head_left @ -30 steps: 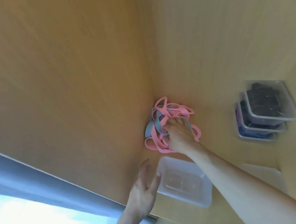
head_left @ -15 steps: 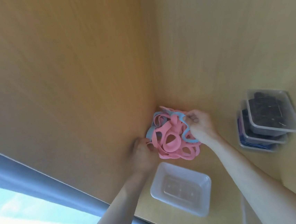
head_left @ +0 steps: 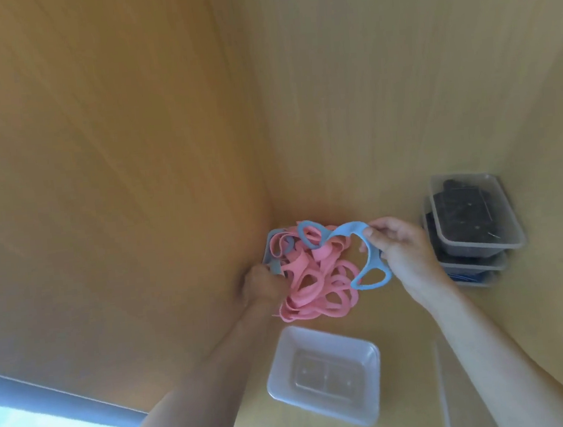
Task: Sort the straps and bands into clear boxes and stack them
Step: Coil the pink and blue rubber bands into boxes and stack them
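Head view: a blue band (head_left: 345, 230) is half out of a tangle of pink bands (head_left: 314, 279). It arcs from the far top of the heap rightward and then bends back toward the person, ending in a free loop just beside the heap's right edge. The right hand (head_left: 401, 253) pinches it at the bend, thumb and fingers closed on the strip. Its other end is threaded among the pink loops, so its length runs from the hand leftward into the pile. Freeing it probably means drawing it further right, away from the heap.

The left hand (head_left: 263, 284) is at the heap's opposite, left edge. Its fingers are curled round a grey-blue strip there and it looks to be anchoring the tangle. How firm that hold is cannot be told.

Nearer the person than the heap, between the two forearms, an empty clear box (head_left: 284, 368) sits open side up, its long side running across at a slant. It is close to both hands, though the right one has the band, and the way from that hand to the box is back and slightly left.

Well right of the heap, a stack of clear boxes (head_left: 479, 247) holds dark contents. Everything rests on a pale wooden surface (head_left: 399, 98) that meets a wooden side panel (head_left: 96, 162) at a corner, and the heap is pushed into that corner. A blue-grey frame (head_left: 49, 390) and bright window light fill the lower left.
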Available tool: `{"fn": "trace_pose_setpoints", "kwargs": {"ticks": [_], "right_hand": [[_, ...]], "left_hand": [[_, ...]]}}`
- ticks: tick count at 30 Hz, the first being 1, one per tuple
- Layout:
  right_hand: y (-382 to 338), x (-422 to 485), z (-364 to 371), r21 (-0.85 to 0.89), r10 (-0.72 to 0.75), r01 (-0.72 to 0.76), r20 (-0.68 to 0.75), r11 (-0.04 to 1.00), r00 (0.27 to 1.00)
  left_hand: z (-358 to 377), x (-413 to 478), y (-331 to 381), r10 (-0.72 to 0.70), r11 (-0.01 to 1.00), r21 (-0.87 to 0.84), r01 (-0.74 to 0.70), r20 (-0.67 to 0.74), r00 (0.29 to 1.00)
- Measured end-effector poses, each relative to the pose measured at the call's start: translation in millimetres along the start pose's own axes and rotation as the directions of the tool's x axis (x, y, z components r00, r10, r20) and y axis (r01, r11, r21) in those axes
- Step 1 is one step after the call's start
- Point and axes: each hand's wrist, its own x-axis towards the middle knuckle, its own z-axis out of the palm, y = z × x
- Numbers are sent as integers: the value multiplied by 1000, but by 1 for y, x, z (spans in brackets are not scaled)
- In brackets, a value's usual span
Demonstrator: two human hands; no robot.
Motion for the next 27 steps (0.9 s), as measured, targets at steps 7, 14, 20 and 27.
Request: {"fn": "trace_pose_setpoints", "kwargs": {"ticks": [7,14,20,27], "right_hand": [[-17,1,9,201,47,-61,73,978,996],[-35,1,15,248,31,-54,99,967,995],[-53,-2,11,292,9,-35,91,956,996],[-85,2,10,365,-46,7,98,931,994]], "left_hand": [[-25,-2,13,132,987,91,-131,-7,991],[-62,-13,43,220,975,54,-215,-122,968],[-95,-33,81,276,826,-527,-200,68,959],[-108,-63,122,450,733,-616,-287,124,884]]}}
